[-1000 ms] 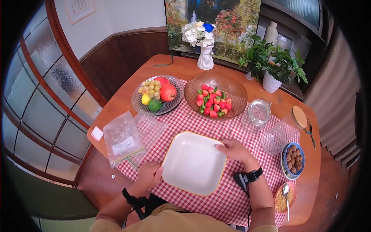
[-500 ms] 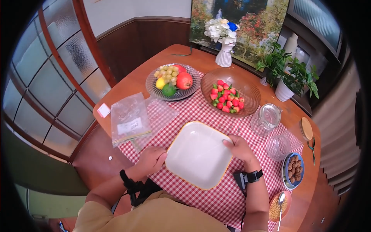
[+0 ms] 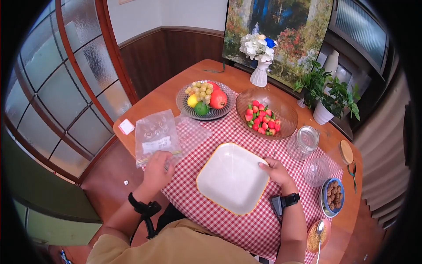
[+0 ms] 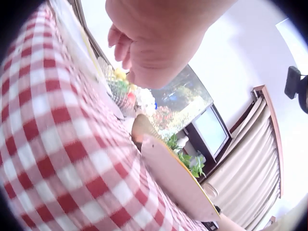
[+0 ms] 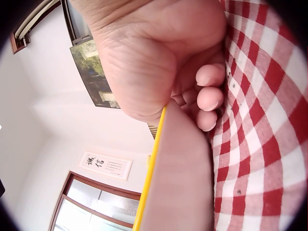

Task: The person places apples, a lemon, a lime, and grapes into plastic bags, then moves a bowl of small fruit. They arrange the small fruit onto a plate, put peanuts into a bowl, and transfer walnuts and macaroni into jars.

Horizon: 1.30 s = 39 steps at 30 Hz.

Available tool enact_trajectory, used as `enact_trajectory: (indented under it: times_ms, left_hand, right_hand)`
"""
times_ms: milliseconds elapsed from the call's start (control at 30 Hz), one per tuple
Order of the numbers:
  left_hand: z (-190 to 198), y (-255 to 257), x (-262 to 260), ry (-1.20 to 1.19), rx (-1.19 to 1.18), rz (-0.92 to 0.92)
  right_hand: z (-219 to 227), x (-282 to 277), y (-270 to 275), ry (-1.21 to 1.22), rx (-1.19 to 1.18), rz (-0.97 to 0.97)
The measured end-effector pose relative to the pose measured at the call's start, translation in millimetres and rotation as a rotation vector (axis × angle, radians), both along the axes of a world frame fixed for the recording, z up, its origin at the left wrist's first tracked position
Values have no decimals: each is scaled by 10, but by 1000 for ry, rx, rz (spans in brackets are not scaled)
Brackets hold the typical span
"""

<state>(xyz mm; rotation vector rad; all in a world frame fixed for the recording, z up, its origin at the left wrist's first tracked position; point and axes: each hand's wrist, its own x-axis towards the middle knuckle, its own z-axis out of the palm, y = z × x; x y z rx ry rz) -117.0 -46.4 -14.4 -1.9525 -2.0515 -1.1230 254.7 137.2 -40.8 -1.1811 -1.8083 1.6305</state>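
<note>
My right hand grips the right edge of the square white plate, fingers curled under its yellow rim, the plate lying on the checked cloth before me. My left hand rests on the near edge of the clear zip bag; I cannot tell if it pinches it. Farther off sit the strawberry bowl and fruit dish

Wooden table, checked cloth over the middle

I'm seeing a round wooden table with a red-checked cloth at frame centre; directly on the wood, a white vase and potted plant upper right, a small white tag at left.
</note>
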Motion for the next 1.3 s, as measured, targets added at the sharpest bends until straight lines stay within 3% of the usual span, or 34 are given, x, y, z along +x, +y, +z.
enact_trajectory:
  times_ms: [33,233,533,833,1167,1300]
  left_hand:
    - [33,-10,-76,76,-13,84]
    - [-40,-75,-369,214,-95,172]
    - [-86,-44,-484,238,-52,160]
    - [-111,24,-545,223,-164,168]
    - [-259,191,-331,223,-50,224]
    - [-333,231,-276,24,-12,227]
  right_hand:
    - [15,-11,-3,-6,-23,-5]
    - [-17,-11,16,-12,30,8]
    - [3,-13,2,10,11,15]
    - [24,-13,-3,4,6,15]
    - [59,-22,-9,-42,17,15]
    - [-14,-19,28,-41,33,29]
